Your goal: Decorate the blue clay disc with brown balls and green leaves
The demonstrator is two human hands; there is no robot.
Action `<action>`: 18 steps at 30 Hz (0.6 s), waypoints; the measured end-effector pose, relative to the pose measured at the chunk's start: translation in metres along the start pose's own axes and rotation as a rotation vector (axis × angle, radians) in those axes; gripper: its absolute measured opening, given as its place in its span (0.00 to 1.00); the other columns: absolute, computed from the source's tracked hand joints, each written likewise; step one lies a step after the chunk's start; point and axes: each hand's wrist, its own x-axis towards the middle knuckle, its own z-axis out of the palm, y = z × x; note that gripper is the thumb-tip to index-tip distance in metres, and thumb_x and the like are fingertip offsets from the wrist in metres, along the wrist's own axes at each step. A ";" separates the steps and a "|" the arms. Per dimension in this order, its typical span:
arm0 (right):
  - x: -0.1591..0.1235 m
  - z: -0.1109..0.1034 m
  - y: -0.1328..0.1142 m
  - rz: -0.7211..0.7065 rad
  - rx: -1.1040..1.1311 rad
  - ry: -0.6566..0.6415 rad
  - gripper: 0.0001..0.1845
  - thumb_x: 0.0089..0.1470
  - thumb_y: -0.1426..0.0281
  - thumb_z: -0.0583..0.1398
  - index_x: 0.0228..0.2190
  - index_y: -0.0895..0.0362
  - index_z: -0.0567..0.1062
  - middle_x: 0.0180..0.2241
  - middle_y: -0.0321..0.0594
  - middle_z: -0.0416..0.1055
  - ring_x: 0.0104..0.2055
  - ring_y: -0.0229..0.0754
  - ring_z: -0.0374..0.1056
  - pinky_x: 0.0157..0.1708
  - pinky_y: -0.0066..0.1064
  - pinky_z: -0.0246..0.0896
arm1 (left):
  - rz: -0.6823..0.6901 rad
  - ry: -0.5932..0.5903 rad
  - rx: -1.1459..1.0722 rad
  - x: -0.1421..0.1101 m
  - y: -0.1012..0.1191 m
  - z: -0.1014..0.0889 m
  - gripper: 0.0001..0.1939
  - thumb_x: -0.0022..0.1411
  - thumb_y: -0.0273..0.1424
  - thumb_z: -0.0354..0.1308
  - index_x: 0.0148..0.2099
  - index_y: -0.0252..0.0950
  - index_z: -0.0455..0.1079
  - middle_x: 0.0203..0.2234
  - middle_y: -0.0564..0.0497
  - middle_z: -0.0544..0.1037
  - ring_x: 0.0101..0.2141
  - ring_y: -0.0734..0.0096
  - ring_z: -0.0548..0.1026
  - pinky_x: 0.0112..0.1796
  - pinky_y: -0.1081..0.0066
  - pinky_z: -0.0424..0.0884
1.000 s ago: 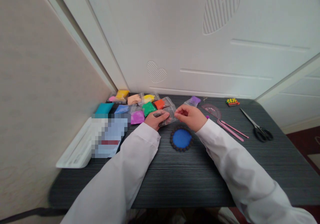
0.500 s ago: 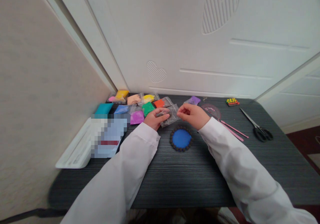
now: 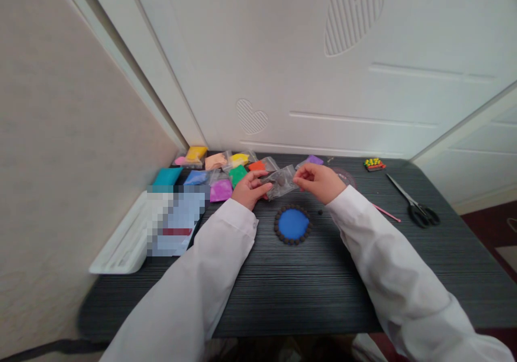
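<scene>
While left fingers [image 3: 263, 190] clasp the bag [image 3: 282, 181], right fingertips [image 3: 300, 181] seemingly pinch its opposite edge.

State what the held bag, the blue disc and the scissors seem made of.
Bag: likely plastic film, glossy, see-through and creased. Blue disc: perhaps modelling clay, matte and evenly coloured, ringed by dull dark balls that could be the same. Scissors: probably steel blades, grey and faintly shiny, with black handles, perhaps plastic.
</scene>
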 end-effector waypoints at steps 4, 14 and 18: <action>-0.007 -0.028 -0.007 -0.001 -0.048 0.052 0.10 0.44 0.66 0.57 0.32 0.57 0.68 0.25 0.37 0.69 0.24 0.35 0.65 0.26 0.30 0.60 | 0.102 0.041 0.194 0.002 -0.003 -0.004 0.19 0.41 0.31 0.61 0.33 0.38 0.54 0.12 0.63 0.64 0.13 0.79 0.63 0.18 0.78 0.60; -0.077 -0.036 0.008 -0.018 -0.530 -0.047 0.15 0.50 0.66 0.53 0.39 0.57 0.70 0.34 0.41 0.68 0.28 0.35 0.65 0.33 0.30 0.60 | 0.373 0.167 0.980 0.002 -0.012 -0.005 0.09 0.51 0.33 0.51 0.36 0.36 0.64 0.29 0.51 0.73 0.31 0.72 0.71 0.31 0.72 0.66; -0.089 -0.010 0.036 0.015 -0.561 0.004 0.15 0.49 0.66 0.53 0.39 0.58 0.70 0.36 0.43 0.67 0.28 0.36 0.64 0.32 0.30 0.61 | 0.431 0.204 1.030 0.003 -0.011 -0.007 0.12 0.51 0.32 0.51 0.39 0.33 0.66 0.36 0.45 0.72 0.38 0.65 0.69 0.38 0.65 0.65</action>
